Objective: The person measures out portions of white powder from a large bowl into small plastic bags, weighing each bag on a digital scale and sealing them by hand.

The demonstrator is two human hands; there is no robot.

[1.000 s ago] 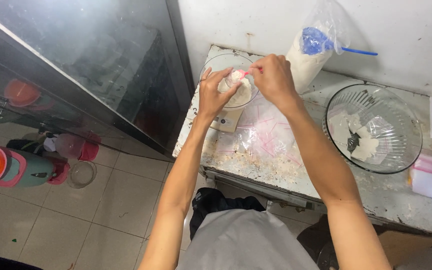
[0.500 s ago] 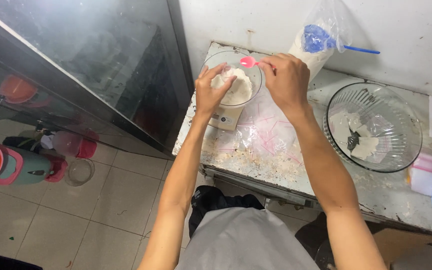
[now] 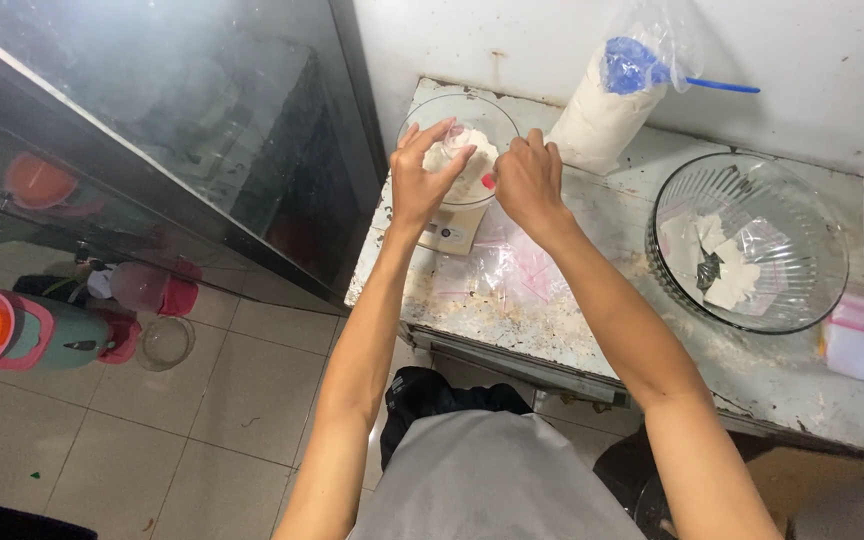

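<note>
White dough lump [image 3: 460, 160] sat in small glass bowl [image 3: 457, 150] on scale [image 3: 449, 228], at 11 o'clock on worktable [image 3: 552, 320]. Left hand [image 3: 422, 180] cupped it, fingers spread; right hand [image 3: 527, 180] curled shut, pinching something pink. Weighing step, apparently; any next adjustment calls for small pinches. Large glass bowl [image 3: 747, 240] at 3 o'clock.

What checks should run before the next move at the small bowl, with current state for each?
1. Left hand on the dough lump: ok, fingers rest on it.
2. Right hand holding a small pink tool: cannot tell, mostly hidden.
3. Small glass bowl seated on the scale: ok.
4. Scale reading visible: cannot tell, too small.
5. Flour bag upright with blue scoop inside: ok.
6. Large glass bowl apart from both hands: ok.
</note>
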